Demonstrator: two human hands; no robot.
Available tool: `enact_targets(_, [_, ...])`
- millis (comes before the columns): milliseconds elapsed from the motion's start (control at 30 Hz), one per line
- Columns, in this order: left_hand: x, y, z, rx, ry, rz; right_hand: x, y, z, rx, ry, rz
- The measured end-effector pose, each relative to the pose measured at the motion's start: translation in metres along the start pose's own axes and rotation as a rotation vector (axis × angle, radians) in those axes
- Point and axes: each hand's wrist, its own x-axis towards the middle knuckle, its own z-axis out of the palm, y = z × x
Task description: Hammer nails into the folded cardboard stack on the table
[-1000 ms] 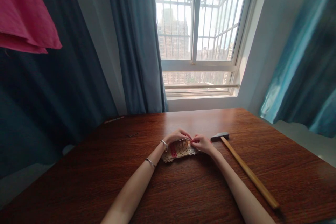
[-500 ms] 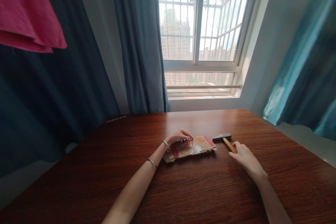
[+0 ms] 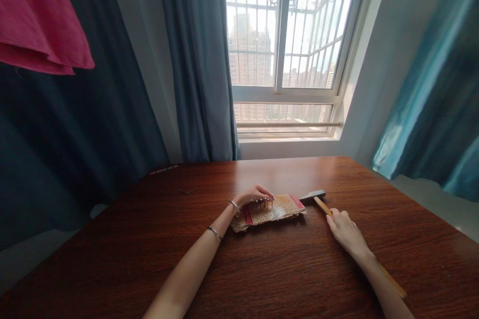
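A tan perforated board (image 3: 279, 208) with red end bands lies flat on the wooden table (image 3: 262, 269). My left hand (image 3: 255, 195) rests curled on the board's left half, its fingertips pinched over a small spot; I cannot make out what they hold. Right of the board lies a hammer (image 3: 313, 195) with a dark metal head and a long wooden handle. My right hand (image 3: 344, 232) lies over that handle just behind the head, fingers closing around it. The hammer is still down on the table.
A small dark thin object (image 3: 189, 191) lies on the table at the far left. Blue curtains (image 3: 194, 60) hang on both sides of a barred window (image 3: 284, 45). A pink cloth (image 3: 37, 15) hangs at upper left.
My right hand left the board, swung right and came down on the hammer handle. The hammer shifted slightly. My left hand stayed on the board.
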Motion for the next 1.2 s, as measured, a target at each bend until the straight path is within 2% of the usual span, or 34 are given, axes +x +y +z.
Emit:
enact_targets(167, [-0.001, 0.002, 0.001, 0.001, 0.006, -0.025, 0.009, -0.002, -0.012, 0.396, 0.064, -0.033])
enact_targets(300, [0.0, 0.001, 0.0, -0.023, -0.016, -0.014, 0.015, -0.02, -0.034, 0.753, 0.072, -0.042])
enact_targets(367, [0.0, -0.001, 0.0, -0.017, -0.021, -0.025, 0.014, -0.032, -0.044, 0.99, -0.049, -0.012])
enact_targets(433, [0.001, -0.002, -0.001, -0.01, -0.025, -0.028, 0.011, -0.045, -0.053, 1.224, -0.238, 0.024])
enact_targets(533, [0.001, -0.004, -0.002, -0.014, -0.043, -0.012, 0.002, -0.06, -0.063, 1.437, -0.491, 0.046])
enact_targets(633, [0.001, -0.005, -0.003, -0.024, -0.06, -0.013, -0.009, -0.074, -0.069, 1.47, -0.636, 0.026])
enact_targets(767, [0.002, -0.007, -0.003, -0.06, -0.078, -0.032, -0.022, -0.091, -0.077, 1.381, -0.695, -0.057])
enact_targets(967, [0.003, -0.008, -0.003, -0.104, -0.064, -0.053, -0.022, -0.108, -0.076, 1.231, -0.625, -0.122])
enact_targets(1200, [-0.002, 0.004, 0.0, -0.063, -0.035, -0.08, -0.019, -0.115, -0.073, 1.126, -0.555, -0.194])
